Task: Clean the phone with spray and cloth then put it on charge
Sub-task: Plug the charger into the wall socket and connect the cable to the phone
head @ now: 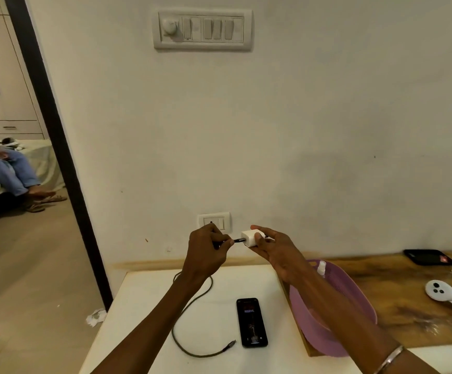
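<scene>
Charging stage, cable being joined to the adapter. Cleaning looks finished, judging by the spray bottle (pixel 321 266) lying in the purple basin (pixel 354 292) at lower right; no cloth can be made out.

Left hand (pixel 207 249), centre of frame, pinches the cable plug (pixel 237 240) between thumb and fingers. Right hand (pixel 269 245) grips the white adapter (pixel 251 238), fingers curled round it. The plug tip sits right at the adapter's port; whether it is seated or just touching, cannot tell.

Cable (pixel 187 314) trails down from the left hand, loops across the white table (pixel 143 306), and ends with its free connector (pixel 230 343) lying just beside the phone (pixel 251 322). Phone rests flat, screen up and lit, lower centre, not connected to anything.

Wall socket (pixel 214 222) is just above and behind the hands, mid-frame.

Next, as I judge it: push the plug fully home, then turn the adapter so its pins face the socket and press it in. After that, pick up the free connector and fit it to the phone's bottom edge. The socket switch may need flipping.

Far right of frame: a white handheld device (pixel 447 295) and a dark tray (pixel 428 257) on the wooden counter (pixel 397 300).
</scene>
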`<state>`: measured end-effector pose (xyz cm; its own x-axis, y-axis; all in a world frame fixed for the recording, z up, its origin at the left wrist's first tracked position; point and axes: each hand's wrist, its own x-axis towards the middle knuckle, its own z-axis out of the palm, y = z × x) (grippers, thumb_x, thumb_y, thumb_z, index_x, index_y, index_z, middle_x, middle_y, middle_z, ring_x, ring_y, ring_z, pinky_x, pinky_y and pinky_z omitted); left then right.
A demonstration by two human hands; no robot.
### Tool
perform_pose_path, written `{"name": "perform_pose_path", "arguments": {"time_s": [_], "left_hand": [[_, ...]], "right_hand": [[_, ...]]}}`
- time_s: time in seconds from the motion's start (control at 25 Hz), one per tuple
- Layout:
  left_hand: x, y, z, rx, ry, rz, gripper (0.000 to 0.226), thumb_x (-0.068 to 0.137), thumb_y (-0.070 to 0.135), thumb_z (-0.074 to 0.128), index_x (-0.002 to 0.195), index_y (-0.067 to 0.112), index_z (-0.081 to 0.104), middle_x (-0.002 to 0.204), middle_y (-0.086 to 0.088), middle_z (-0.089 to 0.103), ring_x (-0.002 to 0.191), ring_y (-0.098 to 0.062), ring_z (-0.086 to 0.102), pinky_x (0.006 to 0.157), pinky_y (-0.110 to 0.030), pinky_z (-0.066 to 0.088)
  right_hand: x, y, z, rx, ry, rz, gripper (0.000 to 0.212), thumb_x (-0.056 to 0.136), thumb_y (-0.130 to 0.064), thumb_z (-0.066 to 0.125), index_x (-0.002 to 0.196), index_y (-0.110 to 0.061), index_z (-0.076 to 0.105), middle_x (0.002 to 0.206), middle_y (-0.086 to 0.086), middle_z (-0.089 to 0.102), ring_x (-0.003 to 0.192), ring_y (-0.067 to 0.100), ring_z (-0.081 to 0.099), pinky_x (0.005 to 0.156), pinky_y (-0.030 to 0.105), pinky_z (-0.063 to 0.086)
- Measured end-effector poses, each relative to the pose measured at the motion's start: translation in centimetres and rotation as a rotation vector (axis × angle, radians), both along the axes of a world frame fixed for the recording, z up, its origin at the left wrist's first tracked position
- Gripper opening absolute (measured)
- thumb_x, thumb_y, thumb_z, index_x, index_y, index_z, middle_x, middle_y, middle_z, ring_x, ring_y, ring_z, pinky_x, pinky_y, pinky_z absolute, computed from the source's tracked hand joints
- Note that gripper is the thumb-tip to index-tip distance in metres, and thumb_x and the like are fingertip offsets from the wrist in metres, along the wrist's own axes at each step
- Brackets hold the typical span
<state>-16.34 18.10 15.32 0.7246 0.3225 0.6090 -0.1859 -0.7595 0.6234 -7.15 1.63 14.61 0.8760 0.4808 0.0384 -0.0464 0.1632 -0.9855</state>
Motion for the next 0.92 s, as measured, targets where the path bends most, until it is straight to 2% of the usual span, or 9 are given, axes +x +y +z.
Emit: {"name": "perform_pose_path", "arguments": {"time_s": [0.16,0.24,0.36,0.48,0.56,0.64,0.72,0.8,0.92], "left_hand": [[0.3,-0.3,0.1,-0.04,-0.033,0.001,0.003,0.078,0.014,0.08,0.081,0.013,0.081,0.069,0.0,0.063,0.061,-0.007,0.057,0.057,-0.013,0.041],[0.6,-0.1,0.6,-0.035,-0.019,-0.019,0.002,0.079,0.014,0.079,0.08,0.014,0.081,0.068,0.001,0.062,0.062,-0.008,0.057,0.058,-0.018,0.041],[0.9,0.3,0.8,0.034,0.103,-0.064,0.007,0.083,0.016,0.075,0.083,0.016,0.081,0.071,0.003,0.06,0.065,-0.011,0.057,0.063,-0.024,0.041],[1.1,0.2,0.2,0.024,0.216,-0.042,0.012,0.085,0.022,0.071,0.092,0.02,0.08,0.085,0.002,0.066,0.072,-0.015,0.062,0.071,-0.032,0.053],[1.3,0.0,-0.1,-0.004,0.285,-0.016,0.023,0.084,0.035,0.071,0.103,0.024,0.076,0.098,0.005,0.073,0.079,-0.015,0.068,0.078,-0.036,0.057],[1.9,-0.1,-0.3,-0.027,0.414,-0.064,0.05,0.083,0.049,0.07,0.125,0.022,0.064,0.105,0.005,0.075,0.08,-0.013,0.073,0.083,-0.037,0.057],[2.3,-0.4,-0.5,-0.116,0.505,-0.194,0.059,0.081,0.05,0.073,0.129,0.018,0.06,0.1,0.002,0.076,0.07,-0.009,0.074,0.07,-0.028,0.059],[2.7,-0.8,-1.0,-0.154,0.471,-0.241,0.051,0.078,0.042,0.079,0.12,0.015,0.068,0.09,0.001,0.075,0.063,-0.01,0.074,0.057,-0.02,0.057],[3.0,-0.8,-2.0,-0.201,0.344,-0.183,0.042,0.074,0.033,0.084,0.11,0.015,0.074,0.085,0.001,0.075,0.059,-0.01,0.072,0.058,-0.027,0.061]], "right_hand": [[-0.2,0.1,-0.5,0.048,0.038,0.018,0.03,0.092,-0.013,0.059,0.122,-0.009,0.06,0.104,0.01,0.068,0.088,0.014,0.074,0.073,0.018,0.057],[-0.5,0.2,-1.1,0.111,0.085,0.022,0.031,0.094,-0.01,0.056,0.125,-0.005,0.058,0.106,0.012,0.068,0.092,0.019,0.073,0.078,0.02,0.058],[-0.7,0.0,-1.8,0.165,0.118,-0.032,0.033,0.093,-0.01,0.057,0.126,-0.007,0.058,0.109,0.011,0.067,0.094,0.019,0.072,0.079,0.022,0.058],[-0.9,0.0,-1.8,0.133,0.098,-0.05,0.034,0.092,-0.01,0.059,0.125,-0.01,0.06,0.113,0.015,0.065,0.097,0.019,0.07,0.081,0.022,0.058],[-1.0,0.0,-1.7,0.044,-0.016,-0.076,0.033,0.089,-0.014,0.064,0.122,-0.017,0.063,0.117,0.015,0.064,0.104,0.022,0.066,0.086,0.028,0.058],[-1.2,-0.1,-1.4,-0.033,-0.126,-0.082,0.033,0.086,-0.02,0.069,0.119,-0.023,0.066,0.114,0.013,0.065,0.11,0.025,0.062,0.091,0.035,0.056],[-1.3,0.0,-1.6,-0.042,-0.13,-0.078,0.033,0.087,-0.02,0.069,0.118,-0.026,0.066,0.114,0.016,0.065,0.11,0.027,0.063,0.093,0.039,0.056],[-1.2,0.1,-2.0,-0.048,-0.112,-0.102,0.037,0.086,-0.019,0.07,0.121,-0.03,0.063,0.116,0.015,0.064,0.109,0.024,0.063,0.092,0.042,0.056],[-0.7,0.4,-2.7,-0.036,-0.089,-0.105,0.054,0.083,-0.022,0.073,0.131,-0.033,0.051,0.116,0.005,0.065,0.112,0.014,0.061,0.094,0.04,0.053]]}}
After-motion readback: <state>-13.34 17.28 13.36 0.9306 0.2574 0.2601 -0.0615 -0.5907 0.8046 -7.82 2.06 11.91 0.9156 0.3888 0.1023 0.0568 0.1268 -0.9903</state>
